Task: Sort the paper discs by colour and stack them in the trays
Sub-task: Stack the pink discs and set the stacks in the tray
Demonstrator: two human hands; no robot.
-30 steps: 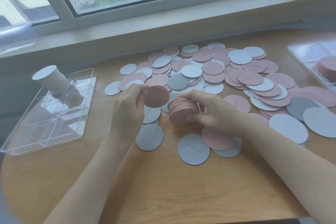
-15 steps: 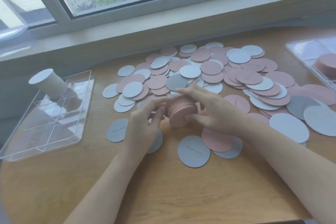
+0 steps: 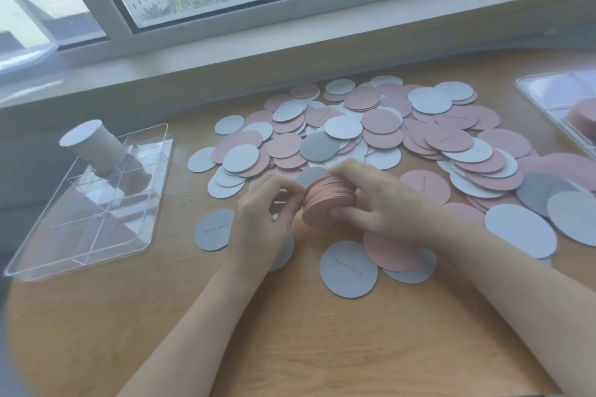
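Between the two hands, just above the wooden table (image 3: 290, 348), sits a thick stack of pink round paper discs (image 3: 329, 203), turned on its edge so the flat face looks toward the left. The right hand (image 3: 380, 203) grips this stack, with the thumb under it and the fingers curled over the top. The left hand (image 3: 261, 213) has its fingertips pinched at the near-left rim of the stack; whether it holds one loose disc there or only presses the edges, I cannot tell.

The step in hand seems to be squaring the pink stack before it goes to a tray. To do it well, the right hand should hold firmly but not squeeze, because thin paper bends easily and the middle discs can slide out. The left fingers should tap the rim around, so all edges line up.

Behind the hands lies the big unsorted heap of pink and pale grey paper discs (image 3: 371, 135), so much of the sorting is left. A clear plastic tray with dividers (image 3: 84, 235) stands at the left and carries a tall column of pale grey discs (image 3: 93, 145). Another clear plastic tray (image 3: 541, 97) at the right edge holds a pink pile (image 3: 583, 116), so I judge the stack belongs there.
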